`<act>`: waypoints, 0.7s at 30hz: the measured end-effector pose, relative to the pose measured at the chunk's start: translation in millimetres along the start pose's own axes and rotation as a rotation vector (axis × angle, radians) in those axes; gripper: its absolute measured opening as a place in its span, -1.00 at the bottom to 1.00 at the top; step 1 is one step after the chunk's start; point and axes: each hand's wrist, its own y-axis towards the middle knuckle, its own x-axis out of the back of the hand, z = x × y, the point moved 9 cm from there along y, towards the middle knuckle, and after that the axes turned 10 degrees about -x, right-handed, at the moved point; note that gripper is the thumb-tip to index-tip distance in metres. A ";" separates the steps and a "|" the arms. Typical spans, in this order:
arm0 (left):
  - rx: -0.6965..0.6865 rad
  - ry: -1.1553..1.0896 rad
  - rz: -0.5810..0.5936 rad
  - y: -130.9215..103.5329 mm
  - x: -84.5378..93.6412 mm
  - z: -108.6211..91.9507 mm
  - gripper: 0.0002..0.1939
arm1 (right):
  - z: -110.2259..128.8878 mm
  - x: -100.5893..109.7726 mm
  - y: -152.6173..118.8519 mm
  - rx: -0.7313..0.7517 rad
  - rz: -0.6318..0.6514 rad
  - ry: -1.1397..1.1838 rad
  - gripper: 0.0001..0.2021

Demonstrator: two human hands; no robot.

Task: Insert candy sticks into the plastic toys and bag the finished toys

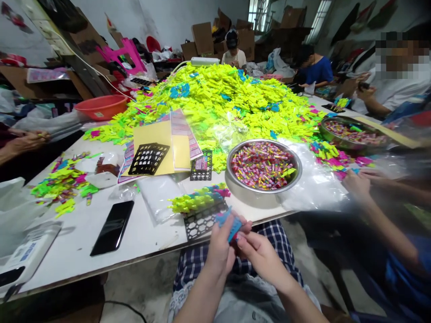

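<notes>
Above my lap, at the table's front edge, my left hand is closed round a blue plastic piece. My right hand meets it from the right, its thumb and fingers pinched at a small pink-red piece under the blue one. Just beyond the hands lies a black perforated tray, with a row of yellow, blue and pink pieces along its far side. A metal bowl behind them holds many small wrapped candies.
A large heap of yellow-green pieces covers the table's back. Cards and black grids lie in front of it. A phone rests at left, near a white box. Another person's hands work at right; more people sit around.
</notes>
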 end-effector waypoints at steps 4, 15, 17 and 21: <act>0.061 -0.063 0.077 1.1 -2.1 4.4 -0.79 | 6.6 5.0 4.7 0.008 -0.034 -0.064 -0.64; 0.001 0.164 0.318 -1.9 -2.0 8.3 -0.61 | -6.5 8.2 7.4 0.026 0.099 0.020 -0.61; -0.021 0.232 0.335 -2.0 1.5 6.1 -0.64 | -4.5 8.3 5.8 0.004 0.102 -0.006 -0.60; -0.082 0.380 0.443 -5.1 1.5 -6.6 -0.66 | 1.5 6.6 2.0 -0.047 0.114 -0.033 -0.63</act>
